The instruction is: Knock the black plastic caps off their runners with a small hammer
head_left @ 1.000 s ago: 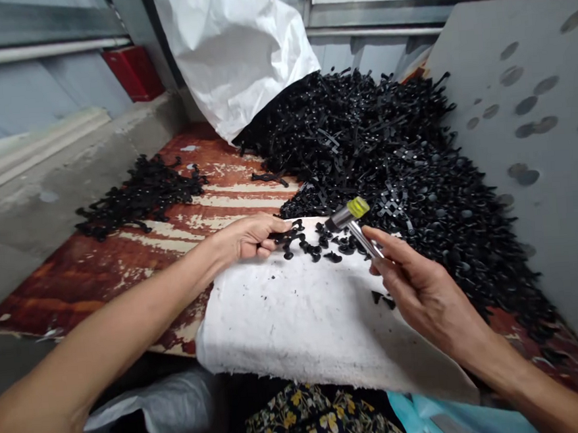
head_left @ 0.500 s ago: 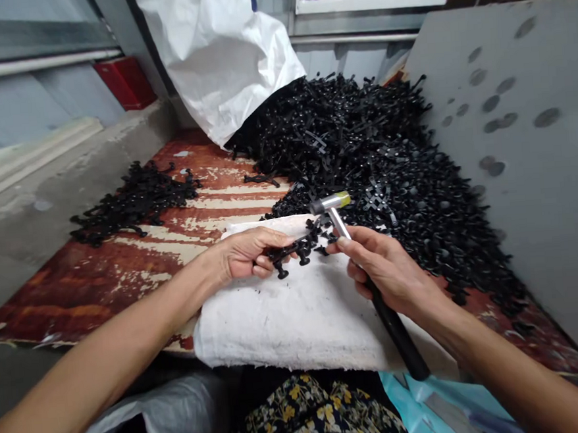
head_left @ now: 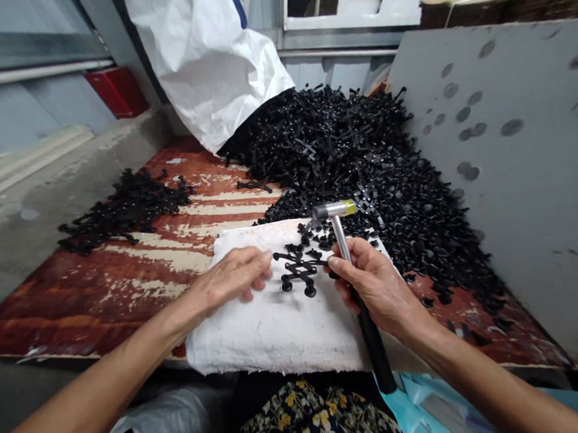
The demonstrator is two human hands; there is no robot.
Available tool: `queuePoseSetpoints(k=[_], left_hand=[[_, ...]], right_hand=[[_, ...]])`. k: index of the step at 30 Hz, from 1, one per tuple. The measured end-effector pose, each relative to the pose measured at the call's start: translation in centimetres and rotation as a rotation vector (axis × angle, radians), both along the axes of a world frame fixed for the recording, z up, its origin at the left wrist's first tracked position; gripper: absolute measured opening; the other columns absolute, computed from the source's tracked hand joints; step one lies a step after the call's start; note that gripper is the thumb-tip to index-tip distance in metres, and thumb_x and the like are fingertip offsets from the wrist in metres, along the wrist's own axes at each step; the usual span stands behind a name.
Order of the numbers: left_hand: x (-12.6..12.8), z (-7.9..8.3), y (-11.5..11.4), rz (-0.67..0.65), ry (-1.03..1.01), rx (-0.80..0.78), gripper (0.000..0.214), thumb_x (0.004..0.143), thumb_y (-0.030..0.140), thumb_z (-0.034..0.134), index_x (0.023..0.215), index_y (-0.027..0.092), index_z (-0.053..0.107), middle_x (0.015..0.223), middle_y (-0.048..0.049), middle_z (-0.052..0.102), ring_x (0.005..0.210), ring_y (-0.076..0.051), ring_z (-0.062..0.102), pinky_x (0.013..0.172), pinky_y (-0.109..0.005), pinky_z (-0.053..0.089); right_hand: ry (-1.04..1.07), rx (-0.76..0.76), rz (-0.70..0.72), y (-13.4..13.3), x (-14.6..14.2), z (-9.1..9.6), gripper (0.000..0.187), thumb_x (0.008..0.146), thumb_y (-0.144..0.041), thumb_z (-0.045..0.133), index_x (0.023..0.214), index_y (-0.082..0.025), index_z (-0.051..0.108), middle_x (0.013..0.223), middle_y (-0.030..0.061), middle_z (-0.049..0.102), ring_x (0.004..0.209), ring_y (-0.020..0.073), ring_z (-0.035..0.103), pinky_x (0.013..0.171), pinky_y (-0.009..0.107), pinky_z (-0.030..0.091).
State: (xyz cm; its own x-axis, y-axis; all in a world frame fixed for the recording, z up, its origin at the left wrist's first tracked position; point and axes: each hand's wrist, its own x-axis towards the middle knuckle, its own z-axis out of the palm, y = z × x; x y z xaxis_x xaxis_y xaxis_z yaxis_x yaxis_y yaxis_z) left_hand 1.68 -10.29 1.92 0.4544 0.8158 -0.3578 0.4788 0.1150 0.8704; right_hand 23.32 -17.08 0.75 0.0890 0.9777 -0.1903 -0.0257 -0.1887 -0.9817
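Observation:
In my right hand is a small two-faced hammer with a black grip and a metal head with dark and yellow faces. My right fingertips also pinch one end of a black crisscross linkage with round knobs, spread out above the white cloth pad. My left hand is open beside the linkage's left end, its fingertips close to it. Several loose black knobbed pieces lie at the pad's far edge, just behind the hammer's head.
A large heap of black parts covers the back and right of the worn red tabletop. A smaller pile of linkages lies at left. A white sack hangs behind. A grey board walls the right side.
My left hand has come off the linkage and moved slightly left. The linkage, bunched between my hands before, is now spread and held from the right. My view has shifted a little.

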Motion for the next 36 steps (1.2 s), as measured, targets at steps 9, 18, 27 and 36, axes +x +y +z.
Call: queuePoseSetpoints(k=[9, 18, 27, 36], left_hand=[[1.8, -0.3, -0.1, -0.152, -0.098, -0.102, 0.05, 0.077, 0.063, 0.057, 0.074, 0.013, 0.059, 0.066, -0.0007, 0.057, 0.055, -0.009, 0.044, 0.051, -0.021, 0.031], [2.7, -0.1, 0.1, -0.08, -0.11, -0.172, 0.033, 0.078, 0.047, 0.06, 0.071, 0.016, 0.053, 0.062, 0.0017, 0.056, 0.047, -0.008, 0.049, 0.044, -0.019, 0.036], [3.0, -0.7, 2.9, -0.095, -0.028, -0.1, 0.019, 0.079, 0.028, 0.057, 0.066, 0.016, 0.052, 0.055, 0.0031, 0.052, 0.041, -0.005, 0.041, 0.039, -0.016, 0.031], [2.7, -0.8, 3.2, -0.164, -0.081, -0.169, 0.026, 0.08, 0.036, 0.058, 0.066, 0.016, 0.049, 0.054, 0.0039, 0.049, 0.035, -0.003, 0.034, 0.036, -0.016, 0.019]], right_hand=[[-0.052, -0.031, 0.134, -1.0, -1.5, -0.3, 0.014, 0.086, -0.033, 0.057, 0.087, -0.023, 0.046, 0.056, -0.0101, 0.048, 0.04, 0.0068, 0.04, 0.033, 0.015, 0.03], [-0.118, -0.016, 0.137, -0.8, -1.3, -0.5, 0.013, 0.088, -0.034, 0.054, 0.088, -0.022, 0.048, 0.053, -0.0084, 0.053, 0.037, 0.007, 0.037, 0.035, 0.017, 0.03], [-0.003, -0.083, 0.062, -1.1, -0.3, -1.2, 0.02, 0.089, -0.042, 0.055, 0.091, -0.023, 0.05, 0.054, -0.0092, 0.051, 0.035, 0.0057, 0.034, 0.034, 0.016, 0.026], [0.101, -0.118, 0.078, -1.0, -0.1, -2.0, 0.019, 0.087, -0.04, 0.058, 0.088, -0.023, 0.05, 0.053, -0.0096, 0.05, 0.035, 0.0057, 0.034, 0.032, 0.015, 0.024]])
